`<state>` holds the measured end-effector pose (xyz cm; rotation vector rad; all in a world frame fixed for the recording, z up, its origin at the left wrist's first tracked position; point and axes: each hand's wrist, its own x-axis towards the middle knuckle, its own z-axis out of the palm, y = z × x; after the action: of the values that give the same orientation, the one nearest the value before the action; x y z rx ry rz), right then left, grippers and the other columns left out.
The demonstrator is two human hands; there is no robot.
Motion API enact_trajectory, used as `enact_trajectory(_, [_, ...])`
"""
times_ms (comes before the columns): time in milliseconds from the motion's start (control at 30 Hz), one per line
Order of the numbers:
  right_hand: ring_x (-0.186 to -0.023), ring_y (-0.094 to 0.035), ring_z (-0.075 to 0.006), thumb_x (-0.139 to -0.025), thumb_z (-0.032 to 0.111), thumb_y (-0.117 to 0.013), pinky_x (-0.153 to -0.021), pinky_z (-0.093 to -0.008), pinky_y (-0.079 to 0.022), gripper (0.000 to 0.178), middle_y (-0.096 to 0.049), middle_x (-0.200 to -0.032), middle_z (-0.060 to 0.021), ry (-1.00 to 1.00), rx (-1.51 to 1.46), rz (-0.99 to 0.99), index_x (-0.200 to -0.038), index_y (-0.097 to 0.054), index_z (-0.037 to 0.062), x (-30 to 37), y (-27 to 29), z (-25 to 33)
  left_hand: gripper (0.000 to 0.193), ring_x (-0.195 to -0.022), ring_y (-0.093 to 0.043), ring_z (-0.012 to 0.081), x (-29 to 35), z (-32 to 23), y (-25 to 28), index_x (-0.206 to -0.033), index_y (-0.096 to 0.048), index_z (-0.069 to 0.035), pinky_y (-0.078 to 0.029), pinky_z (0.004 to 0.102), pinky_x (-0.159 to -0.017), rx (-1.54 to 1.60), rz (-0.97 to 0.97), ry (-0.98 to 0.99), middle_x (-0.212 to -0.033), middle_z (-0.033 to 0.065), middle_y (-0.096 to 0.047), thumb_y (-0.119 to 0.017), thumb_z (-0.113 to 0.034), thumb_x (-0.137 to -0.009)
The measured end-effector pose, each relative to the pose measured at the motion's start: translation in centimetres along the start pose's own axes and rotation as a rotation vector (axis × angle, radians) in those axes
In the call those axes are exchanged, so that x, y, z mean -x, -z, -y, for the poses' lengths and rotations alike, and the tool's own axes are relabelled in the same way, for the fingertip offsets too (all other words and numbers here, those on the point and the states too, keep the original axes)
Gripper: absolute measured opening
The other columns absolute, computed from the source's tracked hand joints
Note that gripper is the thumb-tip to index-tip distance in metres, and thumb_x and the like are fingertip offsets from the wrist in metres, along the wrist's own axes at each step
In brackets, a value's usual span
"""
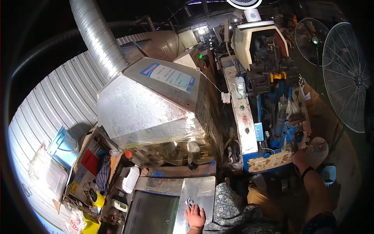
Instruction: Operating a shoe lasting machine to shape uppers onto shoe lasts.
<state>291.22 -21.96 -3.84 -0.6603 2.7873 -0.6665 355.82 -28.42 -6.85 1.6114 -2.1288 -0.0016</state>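
Observation:
At the lower middle, my left hand (195, 217) rests over a small metal open-ended wrench (189, 201). Its jaw sticks out past my fingertips, while its handle is hidden under the fingers. Both lie on a bare grey metal plate (198, 191). My right arm reaches out at the right. That hand (300, 160) is curled at the near right corner of a machine (278, 117), beside a worn wooden board (269, 162) and a thin white cable. What its fingers hold, if anything, is too dark to make out.
A sheet-metal hood (144, 105) with a silver duct (97, 35) stands ahead on the left. Shelves with a yellow spray bottle (97, 198) and a white container (127, 179) are at the lower left. Two fans (346, 78) and a light-blue tub (329, 174) are at the right.

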Motion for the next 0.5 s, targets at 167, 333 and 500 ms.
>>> enact_trajectory(167, [-0.085,-0.067,-0.0403,-0.081,0.016,-0.066,-0.074,-0.0480,-0.055,0.022,-0.068,-0.088,-0.0261,0.060,0.049,0.012,-0.083,-0.069,-0.0050,1.9,1.9,1.4,0.048,-0.131,-0.042,0.0459,-0.2,0.0,0.1,-0.120,-0.064,-0.004,-0.028,0.0563,-0.110,0.008,-0.016,-0.013,-0.131,0.0163,-0.060,-0.058,-0.038,-0.087])
enact_trajectory(333, [-0.086,-0.067,-0.0400,-0.084,0.023,-0.067,-0.074,-0.0490,-0.055,0.031,-0.069,-0.091,-0.0254,0.007,0.087,0.112,-0.096,-0.069,-0.0056,1.5,2.5,1.9,0.048,-0.131,-0.042,0.0455,-0.4,-0.2,0.2,-0.120,-0.064,-0.003,-0.027,0.0559,-0.110,0.005,-0.018,-0.006,-0.131,0.0158,-0.060,-0.058,-0.037,-0.087])
enact_trajectory(500, [-0.090,-0.066,-0.0417,-0.083,0.021,-0.068,-0.077,-0.0492,-0.053,0.031,-0.068,-0.094,-0.0265,-0.029,0.011,0.088,-0.096,-0.068,-0.0067,3.0,4.0,3.2,0.048,-0.131,-0.042,0.0453,-0.3,-0.2,-0.1,-0.120,-0.064,-0.004,-0.027,0.0559,-0.110,0.014,-0.030,-0.004,-0.131,0.0157,-0.060,-0.058,-0.037,-0.087])
